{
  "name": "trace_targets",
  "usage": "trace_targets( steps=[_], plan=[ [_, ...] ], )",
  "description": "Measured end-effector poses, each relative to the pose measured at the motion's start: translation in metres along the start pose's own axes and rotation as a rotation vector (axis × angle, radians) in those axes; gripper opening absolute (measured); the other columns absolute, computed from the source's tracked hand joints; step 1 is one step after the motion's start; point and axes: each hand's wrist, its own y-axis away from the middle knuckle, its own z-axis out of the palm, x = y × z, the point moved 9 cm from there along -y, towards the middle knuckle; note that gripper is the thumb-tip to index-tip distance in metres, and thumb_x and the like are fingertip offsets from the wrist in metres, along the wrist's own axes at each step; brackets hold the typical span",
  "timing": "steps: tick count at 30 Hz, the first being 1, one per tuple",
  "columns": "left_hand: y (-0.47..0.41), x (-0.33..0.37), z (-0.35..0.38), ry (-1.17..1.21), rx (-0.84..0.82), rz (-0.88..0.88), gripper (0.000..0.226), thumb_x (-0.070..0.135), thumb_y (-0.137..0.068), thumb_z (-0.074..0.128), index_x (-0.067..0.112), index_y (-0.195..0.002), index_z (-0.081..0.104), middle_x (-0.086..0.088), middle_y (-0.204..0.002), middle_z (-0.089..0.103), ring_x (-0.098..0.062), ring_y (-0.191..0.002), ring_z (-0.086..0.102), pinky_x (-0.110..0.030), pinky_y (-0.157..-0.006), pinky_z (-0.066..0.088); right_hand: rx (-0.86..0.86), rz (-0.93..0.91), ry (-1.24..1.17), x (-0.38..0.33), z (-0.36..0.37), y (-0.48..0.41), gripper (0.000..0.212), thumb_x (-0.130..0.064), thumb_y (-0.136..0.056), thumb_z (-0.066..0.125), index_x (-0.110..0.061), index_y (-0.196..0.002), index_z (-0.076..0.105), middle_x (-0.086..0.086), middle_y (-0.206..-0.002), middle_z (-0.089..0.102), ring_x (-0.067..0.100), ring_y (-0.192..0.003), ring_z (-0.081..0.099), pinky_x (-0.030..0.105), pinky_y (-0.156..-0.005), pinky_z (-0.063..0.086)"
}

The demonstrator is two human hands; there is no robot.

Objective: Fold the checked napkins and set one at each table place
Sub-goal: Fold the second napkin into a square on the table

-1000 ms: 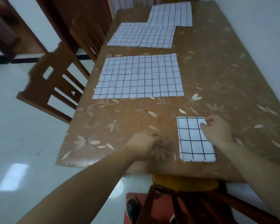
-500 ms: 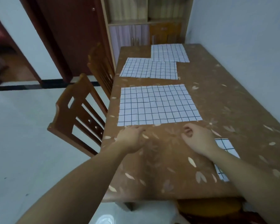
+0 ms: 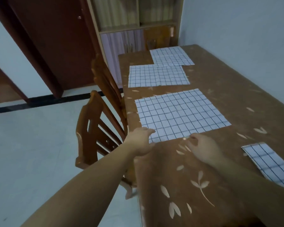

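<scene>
Three white napkins with black checks lie flat and unfolded on the brown flower-patterned table (image 3: 233, 99): the nearest napkin (image 3: 180, 113), a middle napkin (image 3: 157, 76) and a far napkin (image 3: 170, 56). A folded napkin (image 3: 267, 163) lies at the near right. My left hand (image 3: 140, 141) is at the near-left corner of the nearest napkin, fingers reaching onto its edge. My right hand (image 3: 202, 148) has its fingertips at the napkin's near edge; whether either hand pinches the cloth is unclear.
Two wooden chairs (image 3: 95, 128) stand along the table's left side. A dark red door (image 3: 52, 46) and a shelf cabinet (image 3: 134, 27) are behind. A pale wall runs along the table's right. White floor spreads to the left.
My view and both hands moved forward from the folded napkin to the near edge of the nearest unfolded napkin. The folded napkin now lies off to my right.
</scene>
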Motion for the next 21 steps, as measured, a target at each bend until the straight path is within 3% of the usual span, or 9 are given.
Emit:
trace_targets(
  steps=[2, 7, 14, 21],
  plan=[
    [0.0, -0.025, 0.003, 0.038, -0.032, -0.056, 0.051, 0.041, -0.094, 0.049, 0.028, -0.143, 0.041, 0.0, -0.148, 0.042, -0.023, -0.134, 0.039, -0.045, -0.107, 0.038, -0.014, 0.006, -0.002, -0.015, 0.019, -0.014, 0.038, -0.04, -0.09, 0.055, -0.016, -0.119, 0.062, 0.0, -0.105, 0.071, 0.02, -0.098, 0.063, 0.032, -0.086, 0.046],
    [-0.014, -0.057, -0.003, 0.008, -0.093, -0.006, 0.037, 0.035, -0.091, 0.052, 0.026, -0.127, 0.054, 0.0, -0.128, 0.054, -0.022, -0.118, 0.05, -0.042, -0.095, 0.047, -0.05, 0.012, -0.032, -0.059, 0.052, -0.028, 0.048, -0.043, -0.093, 0.052, -0.019, -0.135, 0.053, -0.002, -0.131, 0.059, 0.019, -0.114, 0.057, 0.031, -0.094, 0.043],
    [-0.06, -0.11, -0.022, 0.007, -0.108, 0.197, 0.051, 0.035, -0.093, 0.055, 0.026, -0.141, 0.043, -0.001, -0.146, 0.044, -0.022, -0.129, 0.044, -0.039, -0.102, 0.043, 0.044, 0.139, 0.026, -0.103, 0.071, -0.05, 0.051, -0.042, -0.094, 0.049, -0.02, -0.141, 0.046, -0.005, -0.144, 0.049, 0.016, -0.124, 0.052, 0.036, -0.105, 0.04],
    [-0.099, -0.149, -0.046, -0.058, -0.185, 0.423, 0.054, 0.038, -0.091, 0.05, 0.027, -0.143, 0.041, -0.001, -0.147, 0.041, -0.026, -0.132, 0.038, -0.048, -0.104, 0.041, 0.125, 0.365, 0.023, -0.147, 0.092, -0.044, 0.054, -0.039, -0.094, 0.053, -0.017, -0.143, 0.043, 0.001, -0.145, 0.048, 0.017, -0.128, 0.049, 0.032, -0.105, 0.036]
  ],
)
